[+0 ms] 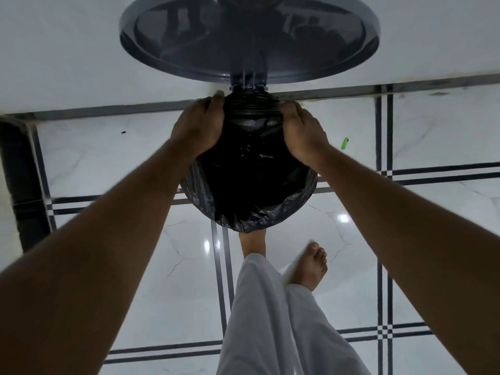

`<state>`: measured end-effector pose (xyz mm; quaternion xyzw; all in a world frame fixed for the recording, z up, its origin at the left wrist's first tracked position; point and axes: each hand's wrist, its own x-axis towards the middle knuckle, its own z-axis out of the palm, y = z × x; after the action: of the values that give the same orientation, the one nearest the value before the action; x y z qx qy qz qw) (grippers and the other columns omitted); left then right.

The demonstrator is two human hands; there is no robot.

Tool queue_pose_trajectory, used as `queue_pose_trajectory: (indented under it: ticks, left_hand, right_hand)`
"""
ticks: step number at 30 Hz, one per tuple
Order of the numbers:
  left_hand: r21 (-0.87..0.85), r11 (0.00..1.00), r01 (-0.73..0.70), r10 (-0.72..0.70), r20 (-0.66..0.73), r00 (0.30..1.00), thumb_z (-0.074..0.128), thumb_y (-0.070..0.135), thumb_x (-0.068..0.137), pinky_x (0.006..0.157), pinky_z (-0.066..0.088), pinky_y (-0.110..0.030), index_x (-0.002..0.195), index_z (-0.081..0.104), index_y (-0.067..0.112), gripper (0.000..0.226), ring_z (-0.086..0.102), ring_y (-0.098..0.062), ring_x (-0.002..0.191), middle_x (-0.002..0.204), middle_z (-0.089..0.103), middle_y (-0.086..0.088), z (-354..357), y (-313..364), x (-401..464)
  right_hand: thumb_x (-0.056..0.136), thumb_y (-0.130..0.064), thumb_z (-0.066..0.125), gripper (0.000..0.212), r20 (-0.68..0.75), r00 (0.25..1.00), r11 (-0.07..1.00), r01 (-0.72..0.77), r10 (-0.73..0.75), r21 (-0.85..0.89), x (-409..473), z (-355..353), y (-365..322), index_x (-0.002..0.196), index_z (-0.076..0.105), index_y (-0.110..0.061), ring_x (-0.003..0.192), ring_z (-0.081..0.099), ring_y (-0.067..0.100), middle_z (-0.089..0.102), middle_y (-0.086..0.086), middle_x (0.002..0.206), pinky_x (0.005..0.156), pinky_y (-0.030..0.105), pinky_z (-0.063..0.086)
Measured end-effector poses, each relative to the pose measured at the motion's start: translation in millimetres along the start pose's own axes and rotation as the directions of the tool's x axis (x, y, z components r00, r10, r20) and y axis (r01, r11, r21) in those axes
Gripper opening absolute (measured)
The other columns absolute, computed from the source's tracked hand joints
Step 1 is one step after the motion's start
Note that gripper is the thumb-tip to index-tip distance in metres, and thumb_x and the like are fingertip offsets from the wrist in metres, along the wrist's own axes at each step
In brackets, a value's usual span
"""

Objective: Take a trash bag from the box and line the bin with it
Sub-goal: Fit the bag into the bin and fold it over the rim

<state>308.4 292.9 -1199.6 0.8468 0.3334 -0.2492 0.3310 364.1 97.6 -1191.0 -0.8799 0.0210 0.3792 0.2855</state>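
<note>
A round pedal bin stands on the floor with its grey lid (pixel 249 39) tipped up against the wall. A black trash bag (pixel 249 185) fills the bin's mouth and is folded over the rim all around, so the bin's body is hidden. My left hand (pixel 197 125) grips the bag's edge at the far left of the rim. My right hand (pixel 300 131) grips the edge at the far right, near the lid's hinge (pixel 247 86). The box of bags is out of view.
White marble floor tiles with dark stripes surround the bin. One bare foot (pixel 253 242) is under the bin's front and the other foot (pixel 311 266) is to the right. A small green object (pixel 345 143) lies on the floor at right. A dark frame (pixel 21 180) stands at left.
</note>
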Motion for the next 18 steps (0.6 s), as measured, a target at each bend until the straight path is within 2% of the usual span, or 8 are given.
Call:
queue_pose_trajectory:
  ticks: [3,6,8,10,12,14,15,18]
  left_hand:
    - [-0.161,0.968,0.193,-0.187,0.05,0.981,0.021,0.057,0.115,0.117,0.039,-0.041,0.147,0.063,0.007,0.073,0.055,-0.038,0.142,0.154,0.058,-0.026,-10,0,9]
    - [-0.285,0.933,0.221,-0.262,-0.115,0.958,0.026,0.053,0.116,0.112,0.042,-0.041,0.142,0.066,0.007,0.067,0.058,-0.037,0.139,0.149,0.063,-0.022,-9,-23,-5]
    - [-0.323,0.922,0.214,-0.298,-0.238,0.925,0.031,0.053,0.112,0.105,0.046,-0.045,0.13,0.069,0.003,0.065,0.061,-0.041,0.13,0.138,0.068,-0.023,-4,-40,-34]
    - [-0.412,0.883,0.225,-0.35,-0.259,0.9,0.031,0.059,0.105,0.104,0.05,-0.053,0.125,0.064,-0.006,0.076,0.061,-0.046,0.125,0.132,0.067,-0.029,6,-53,-70]
    - [-0.58,0.773,0.257,-0.416,-0.157,0.896,0.027,0.064,0.106,0.114,0.046,-0.057,0.141,0.056,-0.005,0.082,0.06,-0.043,0.133,0.145,0.062,-0.027,17,-50,-105]
    - [-0.756,0.595,0.271,-0.379,0.033,0.925,0.018,0.061,0.114,0.123,0.037,-0.042,0.159,0.052,0.015,0.072,0.057,-0.02,0.139,0.157,0.058,-0.002,25,-35,-135]
    - [-0.812,0.502,0.297,-0.366,0.112,0.924,0.013,0.059,0.116,0.124,0.031,-0.037,0.163,0.047,0.025,0.067,0.049,-0.01,0.141,0.159,0.051,0.01,28,-29,-143]
    - [-0.871,0.322,0.372,-0.389,0.237,0.89,0.01,0.066,0.112,0.129,0.025,-0.04,0.165,0.044,0.028,0.073,0.04,-0.011,0.153,0.167,0.046,0.008,33,-37,-139]
  right_hand:
    - [0.104,-0.056,0.026,0.065,-0.071,0.997,0.994,-0.023,0.031,0.105,0,-7,4,0.147,0.061,-0.02,0.142,0.055,0.037,0.064,0.012,0.153,0.118,0.053,0.04]
    - [0.106,-0.06,0.035,0.077,-0.174,0.981,0.976,-0.05,0.088,0.211,-23,-10,14,0.168,0.042,-0.015,0.158,0.043,0.032,0.049,0.011,0.171,0.128,0.049,0.034]
    - [0.11,-0.054,0.041,0.076,-0.214,0.968,0.962,-0.072,0.131,0.264,-49,-7,23,0.171,0.034,-0.009,0.163,0.036,0.029,0.041,0.013,0.176,0.132,0.045,0.03]
    - [0.111,-0.053,0.043,0.077,-0.242,0.955,0.948,-0.093,0.172,0.305,-74,0,35,0.171,0.034,-0.006,0.163,0.035,0.03,0.041,0.014,0.175,0.131,0.043,0.029]
    - [0.114,-0.048,0.046,0.069,-0.229,0.942,0.915,-0.144,0.243,0.377,-93,11,44,0.166,0.039,-0.003,0.154,0.046,0.029,0.053,0.013,0.164,0.119,0.034,0.039]
    - [0.115,-0.043,0.048,0.056,-0.088,0.94,0.806,-0.23,0.328,0.546,-102,22,46,0.159,0.048,-0.009,0.135,0.058,0.023,0.063,0.003,0.14,0.094,0.019,0.045]
    - [0.113,-0.047,0.049,0.056,-0.025,0.942,0.749,-0.251,0.336,0.614,-101,26,47,0.158,0.05,-0.013,0.134,0.06,0.022,0.064,0.0,0.14,0.09,0.02,0.047]
    - [0.095,-0.077,0.047,0.085,0.069,0.94,0.631,-0.277,0.333,0.724,-84,38,59,0.163,0.048,-0.026,0.139,0.06,0.024,0.062,0.0,0.155,0.113,0.042,0.052]
